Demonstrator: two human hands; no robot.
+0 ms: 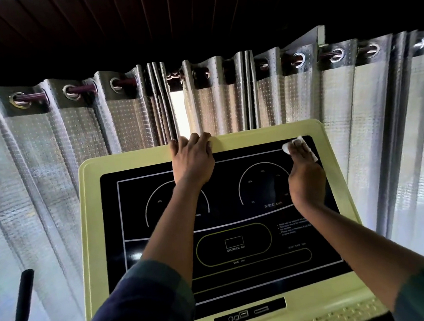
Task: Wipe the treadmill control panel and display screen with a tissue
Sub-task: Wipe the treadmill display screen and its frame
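Two bare forearms run up from the bottom of the frame, each ending in a bare hand: the left hand (193,161) at upper centre, the right hand (306,178) at upper right. Both sleeves are pushed up near the elbows, dark blue cloth with a faint check, at the lower left and lower right

Silver-grey dotted eyelet curtains (289,92) hung across the whole back, threaded on a dark purple rod (83,89). Daylight glowed through the fabric; a bright gap (181,112) showed between two panels. Dark ribbed ceiling (171,17) above. A black curved bar (22,299) stood at lower left.
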